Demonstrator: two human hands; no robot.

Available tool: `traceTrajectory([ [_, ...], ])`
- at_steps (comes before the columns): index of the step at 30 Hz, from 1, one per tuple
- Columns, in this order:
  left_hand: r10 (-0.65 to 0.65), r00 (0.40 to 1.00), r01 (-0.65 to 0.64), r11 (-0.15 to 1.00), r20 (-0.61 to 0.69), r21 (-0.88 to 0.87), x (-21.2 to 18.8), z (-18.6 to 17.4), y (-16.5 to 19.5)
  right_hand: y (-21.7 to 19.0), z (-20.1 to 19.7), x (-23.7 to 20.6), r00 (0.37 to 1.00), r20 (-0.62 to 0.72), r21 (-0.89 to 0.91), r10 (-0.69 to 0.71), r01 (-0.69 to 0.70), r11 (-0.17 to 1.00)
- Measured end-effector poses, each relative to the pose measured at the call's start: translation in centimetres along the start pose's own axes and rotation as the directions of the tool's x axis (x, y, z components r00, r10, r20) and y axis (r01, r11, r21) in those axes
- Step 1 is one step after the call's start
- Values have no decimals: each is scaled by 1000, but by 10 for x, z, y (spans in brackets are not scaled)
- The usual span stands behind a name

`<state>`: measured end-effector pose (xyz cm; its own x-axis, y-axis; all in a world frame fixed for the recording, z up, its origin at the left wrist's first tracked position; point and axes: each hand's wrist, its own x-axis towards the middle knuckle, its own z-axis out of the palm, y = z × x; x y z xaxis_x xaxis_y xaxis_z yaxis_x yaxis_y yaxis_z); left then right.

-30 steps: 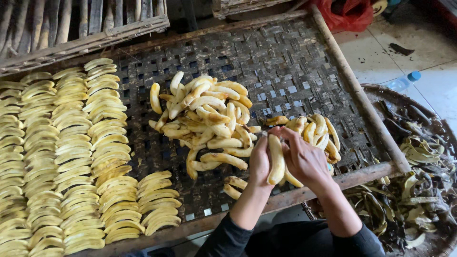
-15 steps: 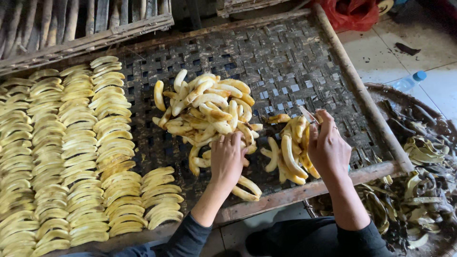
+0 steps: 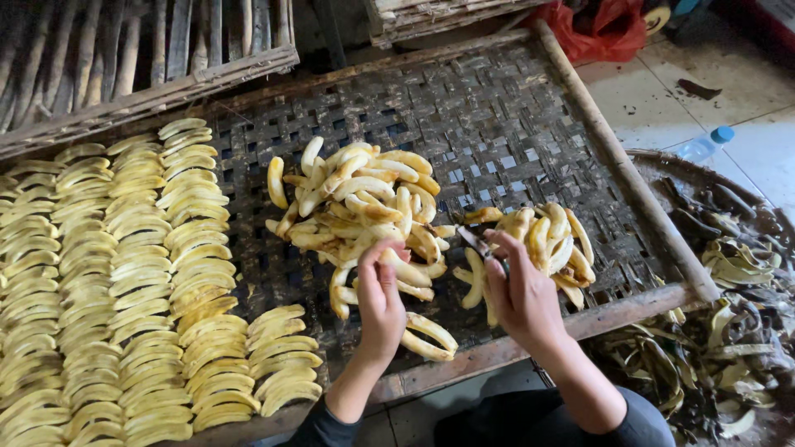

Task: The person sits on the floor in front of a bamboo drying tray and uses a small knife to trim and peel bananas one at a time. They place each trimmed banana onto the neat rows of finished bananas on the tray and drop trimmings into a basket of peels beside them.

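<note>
Head view, nearest first: dark sleeves at the bottom edge lead up to both hands over the front rail of a woven bamboo rack [image 3: 513, 124]. To the right of the rail, a round basket [image 3: 662, 161] holds dark, limp peels [image 3: 729, 356], partly cut off by the frame. The left hand [image 3: 379, 300] reaches into the big pile of peeled bananas [image 3: 364, 211], fingers curled around one banana at its near edge; two loose bananas [image 3: 426, 335] lie just beside the wrist. The right hand [image 3: 520, 290] is closed on a small knife [image 3: 479, 245], whose blade pokes out toward the pile; its handle is hidden in the fist. Just past that hand sits a smaller heap of bananas [image 3: 551, 240], partly covered by the fingers. On the left, neat rows of sliced bananas [image 3: 124, 273] run off the frame. Farther back lie a slatted wooden rack [image 3: 149, 50], a red plastic bag [image 3: 600, 29], and a clear bottle with a blue cap [image 3: 706, 145] on the tiled floor.
</note>
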<state>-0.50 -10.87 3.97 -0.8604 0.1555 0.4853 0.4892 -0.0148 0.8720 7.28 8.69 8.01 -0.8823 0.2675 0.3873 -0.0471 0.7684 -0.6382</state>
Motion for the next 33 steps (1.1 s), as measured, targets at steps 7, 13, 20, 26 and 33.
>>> traceTrajectory([
  [7,-451,864,58,530,-223,-846,29,28,14,-25,9,-26,973,63,175,-222,209,962],
  [13,-531,824,92,465,-195,-880,35,41,15,-32,4,-27,938,238,179,-252,212,961],
  [20,-530,826,80,445,-190,-892,38,47,15,-36,4,-23,924,228,124,-308,287,950],
  [26,-545,825,96,398,-151,-912,32,46,26,-34,6,-22,924,211,48,-319,316,947],
  [33,-647,762,218,243,9,-945,29,46,30,-31,8,-17,923,246,7,-297,304,953],
])
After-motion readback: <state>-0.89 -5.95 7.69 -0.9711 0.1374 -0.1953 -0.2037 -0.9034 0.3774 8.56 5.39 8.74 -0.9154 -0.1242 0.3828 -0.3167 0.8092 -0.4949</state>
